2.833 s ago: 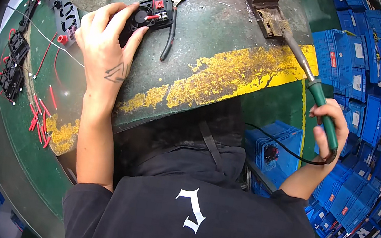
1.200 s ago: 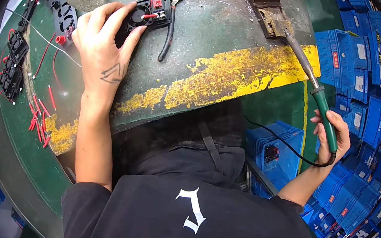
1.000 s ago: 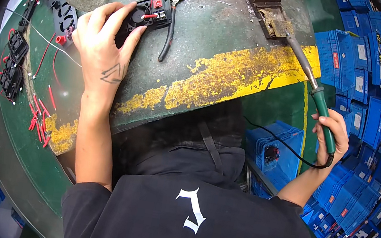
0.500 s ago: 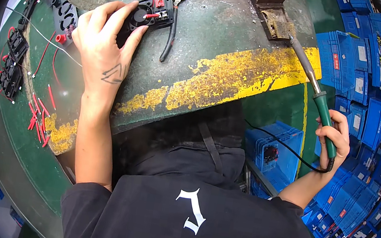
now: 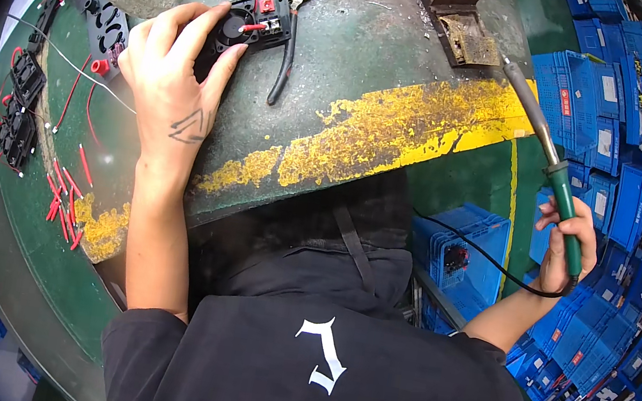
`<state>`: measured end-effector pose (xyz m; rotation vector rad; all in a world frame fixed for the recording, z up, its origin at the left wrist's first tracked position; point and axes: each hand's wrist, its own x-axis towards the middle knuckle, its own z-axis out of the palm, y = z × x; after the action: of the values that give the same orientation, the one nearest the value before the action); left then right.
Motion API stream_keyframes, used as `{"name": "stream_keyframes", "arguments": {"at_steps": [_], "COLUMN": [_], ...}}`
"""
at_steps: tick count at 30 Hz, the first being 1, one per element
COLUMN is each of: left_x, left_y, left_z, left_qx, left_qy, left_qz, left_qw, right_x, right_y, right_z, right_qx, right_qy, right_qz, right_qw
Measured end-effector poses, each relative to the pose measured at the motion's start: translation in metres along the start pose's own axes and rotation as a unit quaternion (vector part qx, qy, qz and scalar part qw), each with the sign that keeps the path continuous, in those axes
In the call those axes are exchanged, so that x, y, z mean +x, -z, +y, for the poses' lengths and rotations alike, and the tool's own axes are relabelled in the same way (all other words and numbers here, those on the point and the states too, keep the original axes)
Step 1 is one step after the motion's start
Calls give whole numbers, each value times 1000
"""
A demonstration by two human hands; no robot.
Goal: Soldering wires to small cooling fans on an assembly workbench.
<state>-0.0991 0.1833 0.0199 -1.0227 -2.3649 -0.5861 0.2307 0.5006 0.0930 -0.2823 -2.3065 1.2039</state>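
Note:
On the worn green bench, my left hand (image 5: 178, 75) grips a small black housing with a cooling fan (image 5: 237, 25), thumb and fingers on its near end. A red socket and a short red wire (image 5: 254, 28) show on its top. Beside the housing lie cutters (image 5: 286, 54) with dark handles. Out past the bench's right edge, my right hand (image 5: 567, 250) is closed round the green handle of a soldering iron (image 5: 562, 187). The iron's tip points up and left, just off the sponge (image 5: 471, 42) of the metal stand, not touching it.
Cut red wires (image 5: 65, 204) lie scattered at the left of the bench. More black fan housings (image 5: 23, 102) line its far left side. A yellow painted strip (image 5: 399, 125) marks the front edge. Blue crates (image 5: 576, 106) are stacked at the right. The iron's black cord (image 5: 486, 262) hangs below the bench edge.
The soldering iron's tip has moved off the sponge to the right, and my right hand has shifted slightly right and down with it. My left hand and the fan housing have hardly moved.

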Motion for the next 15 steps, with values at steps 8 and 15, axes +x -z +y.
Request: {"name": "stream_keyframes", "arguments": {"at_steps": [8, 15], "left_x": [0, 0], "left_y": [1, 0], "left_z": [0, -1], "left_qx": [7, -2], "left_qy": [0, -8], "left_qz": [1, 4], "left_qw": [1000, 1000], "right_x": [-10, -17], "right_y": [-22, -39], "right_z": [37, 54], "right_qx": [223, 361], "right_qy": [-61, -173], "right_qz": [141, 290], "right_qw": [963, 869]}}
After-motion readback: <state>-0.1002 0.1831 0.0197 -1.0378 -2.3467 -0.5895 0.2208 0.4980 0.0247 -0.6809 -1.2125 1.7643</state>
